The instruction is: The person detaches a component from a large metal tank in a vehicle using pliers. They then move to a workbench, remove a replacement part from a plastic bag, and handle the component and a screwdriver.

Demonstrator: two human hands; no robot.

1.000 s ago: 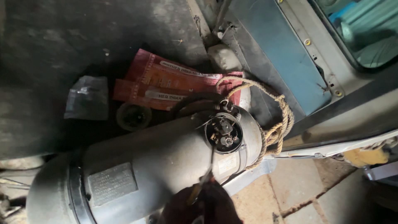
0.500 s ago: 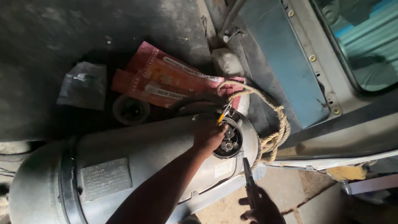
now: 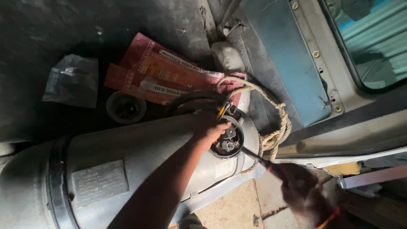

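Large grey metal cylinder tank [image 3: 140, 165] lying across lower left and centre of frame, round end toward centre right. Round black valve housing [image 3: 229, 138] with small metal fittings set in that end, just right of centre. Left hand [image 3: 207, 129] on upper left rim of housing, forearm running up from bottom centre; fingers curled narrow over the rim beside a yellow wire [image 3: 221, 111]; whether pinching anything, cannot tell. Right hand [image 3: 307, 195] at lower right, blurred and dark, fingers closed around handle of a slim dark screwdriver [image 3: 254, 156], shaft slanting up-left with tip touching lower right edge of housing. Red band [image 3: 328, 217] at that wrist.

Frayed tan rope [image 3: 275, 127] looped around tank end, right of housing, a strand arching over the top. Crumpled red printed paper bag [image 3: 165, 74] flat behind tank, upper centre. Small round black cap [image 3: 126, 107] just beside the bag's lower left corner. Grey plastic pouch [image 3: 72, 80] at upper left, apart from the cap. Rectangular metal data plate [image 3: 99, 183] on tank side, lower left. Blue painted vehicle panel [image 3: 284, 63] with bolts at upper right, window glass [image 3: 373, 38] in far upper right corner. Tan dusty ground [image 3: 229, 210] below tank end, bottom centre.
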